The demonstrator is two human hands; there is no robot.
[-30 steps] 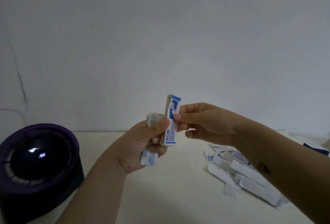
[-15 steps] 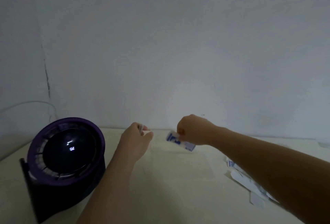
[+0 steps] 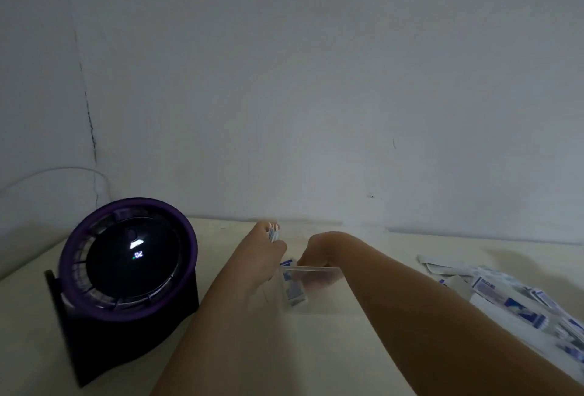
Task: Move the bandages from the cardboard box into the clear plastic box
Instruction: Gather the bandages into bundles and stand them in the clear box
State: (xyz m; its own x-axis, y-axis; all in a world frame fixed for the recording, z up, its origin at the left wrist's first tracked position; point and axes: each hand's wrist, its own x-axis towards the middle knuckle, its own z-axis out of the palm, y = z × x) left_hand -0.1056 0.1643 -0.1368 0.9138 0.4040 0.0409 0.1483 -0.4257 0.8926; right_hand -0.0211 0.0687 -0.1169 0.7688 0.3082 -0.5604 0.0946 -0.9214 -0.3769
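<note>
A clear plastic box (image 3: 328, 293) stands on the table at centre, faint in the dim light. My right hand (image 3: 319, 250) reaches over its near-left rim and pinches a white-and-blue bandage (image 3: 294, 288) that hangs down inside the box. My left hand (image 3: 264, 253) hovers just left of the box and grips a small stack of bandages (image 3: 273, 231), whose top edges stick up above the fingers. A loose pile of bandages (image 3: 512, 297) lies on the table at the right. No cardboard box is in view.
A round purple-rimmed device with a dark lit display (image 3: 126, 260) stands on a dark base at the left of the cream table (image 3: 284, 357). A thin white cable (image 3: 57, 171) loops behind it. A grey wall closes the table's far edge.
Both hands have moved away from me and down to the clear box. My right hand carried its bandage from chest height into the box. The view has turned left.
</note>
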